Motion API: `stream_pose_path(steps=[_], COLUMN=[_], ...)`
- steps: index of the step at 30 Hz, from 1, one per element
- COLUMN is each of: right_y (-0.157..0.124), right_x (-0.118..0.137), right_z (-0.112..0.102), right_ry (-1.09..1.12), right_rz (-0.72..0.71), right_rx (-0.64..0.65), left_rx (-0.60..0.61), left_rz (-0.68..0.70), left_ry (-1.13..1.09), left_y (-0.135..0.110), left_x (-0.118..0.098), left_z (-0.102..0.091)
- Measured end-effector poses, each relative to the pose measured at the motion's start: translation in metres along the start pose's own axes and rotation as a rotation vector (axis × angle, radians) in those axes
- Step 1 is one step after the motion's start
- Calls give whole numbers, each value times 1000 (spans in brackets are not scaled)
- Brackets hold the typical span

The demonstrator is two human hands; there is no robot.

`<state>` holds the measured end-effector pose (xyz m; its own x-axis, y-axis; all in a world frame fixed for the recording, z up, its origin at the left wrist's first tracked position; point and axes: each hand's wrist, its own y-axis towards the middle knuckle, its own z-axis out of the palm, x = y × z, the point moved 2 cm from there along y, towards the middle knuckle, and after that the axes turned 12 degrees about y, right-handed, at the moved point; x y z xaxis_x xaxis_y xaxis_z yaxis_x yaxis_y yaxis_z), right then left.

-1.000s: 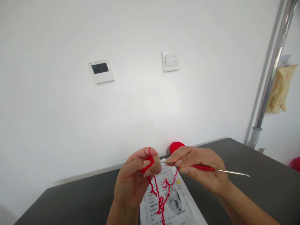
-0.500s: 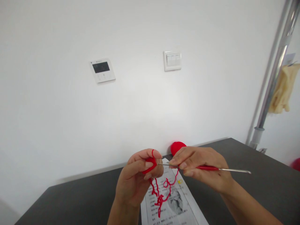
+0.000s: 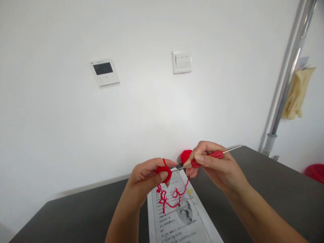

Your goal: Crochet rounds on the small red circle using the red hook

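Observation:
Between thumb and fingers, my left hand (image 3: 144,182) pinches a small red crochet piece (image 3: 164,171), and a strand of red yarn runs over its index finger. My right hand (image 3: 215,165) grips a crochet hook (image 3: 217,154) by its red handle. One metal end of the hook points left and meets the crochet piece; the other sticks out to the upper right. Whether the tip is inside a stitch is too small to tell. Loose red yarn (image 3: 173,206) trails in loops below the hands, over a printed sheet (image 3: 182,233). Partly behind my right hand sits a red yarn ball (image 3: 186,156).
The dark table (image 3: 96,216) meets a white wall carrying a control panel (image 3: 105,72) and a light switch (image 3: 182,62). A small yellow ring (image 3: 190,191) lies on the sheet. At right are a metal pole (image 3: 286,81), a hanging yellow cloth (image 3: 298,94) and a red object (image 3: 315,172).
My right hand has rolled and risen, so the hook's free end now points up to the right instead of level. My left hand has turned, showing more of the crochet piece. The view shifted slightly.

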<state>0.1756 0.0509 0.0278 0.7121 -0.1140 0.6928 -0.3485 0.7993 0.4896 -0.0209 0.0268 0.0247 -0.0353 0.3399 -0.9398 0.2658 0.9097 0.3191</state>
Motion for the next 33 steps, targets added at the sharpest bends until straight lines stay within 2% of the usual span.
stream_pose_path(steps=[5,10,17,19,26,33], right_y=[5,9,13,13,10,5], right_x=[-5,-13,-23,-26,-35,-38], right_z=[-1,-2,-3,-4,-4,-1], right_ry=[84,167,264,283,437,629], right_rz=[93,108,118,142,252,311], right_rx=[-5,12,14,7,-37,-103], left_rx=[6,-8,-220,-238,-293,-320], left_rz=[13,4,-11,-9,196,185], left_ry=[-10,-50,-29,2,257,119], left_y=[3,1,-2,-2,-1,4], left_x=[4,3,-7,-8,-9,-5], left_z=[-3,-2,8,8,1,8])
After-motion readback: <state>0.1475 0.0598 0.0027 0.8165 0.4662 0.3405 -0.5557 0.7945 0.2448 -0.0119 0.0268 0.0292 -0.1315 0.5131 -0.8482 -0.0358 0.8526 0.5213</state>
